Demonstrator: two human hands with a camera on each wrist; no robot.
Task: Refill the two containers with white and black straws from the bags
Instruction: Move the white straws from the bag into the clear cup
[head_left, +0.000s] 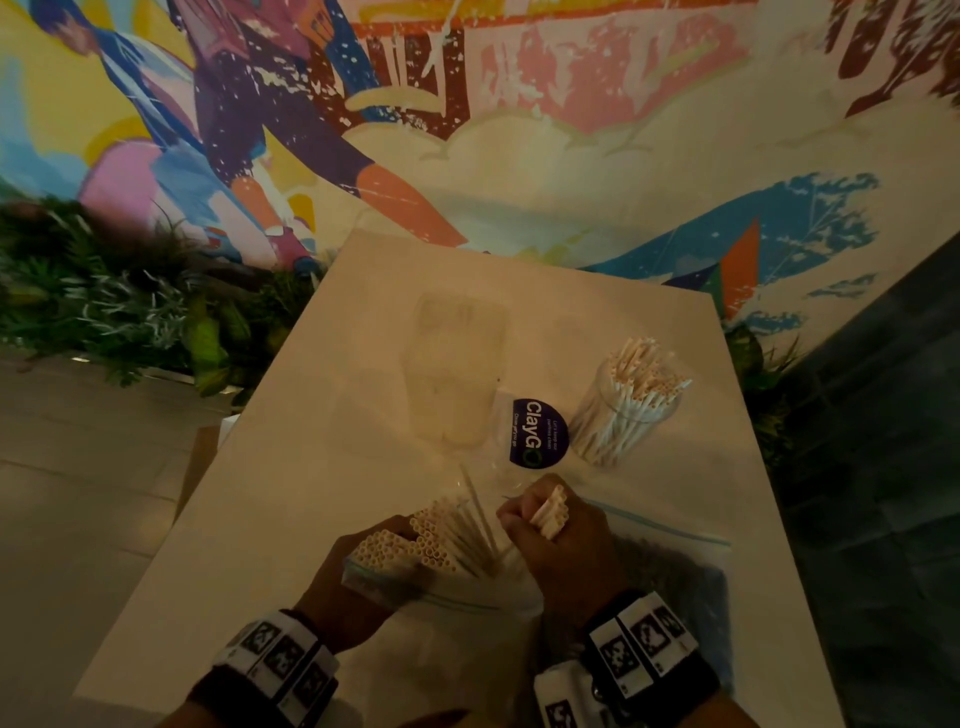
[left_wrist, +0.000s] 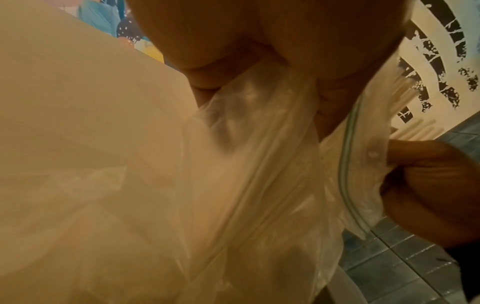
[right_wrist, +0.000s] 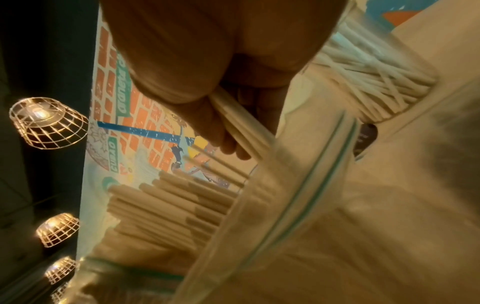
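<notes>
On the white table (head_left: 311, 467) my left hand (head_left: 358, 577) grips the mouth of a clear zip bag (left_wrist: 233, 174), with white straws (head_left: 415, 545) sticking out of it. Just to its right my right hand (head_left: 556, 540) holds a small bunch of white straws (head_left: 548, 512), raised over the bag's opening; the wrist view shows them pinched in its fingers (right_wrist: 241, 127). A clear container (head_left: 631, 410) packed with white straws stands farther back on the right. A second, faint clear container (head_left: 457, 374) stands behind the bag and looks empty.
Under my right wrist lies another zip bag (head_left: 675, 577) with dark contents. A purple ClayGo sticker (head_left: 537, 431) sits between the two containers. A painted wall (head_left: 519, 130) rises behind the table and plants (head_left: 104, 301) stand at the left.
</notes>
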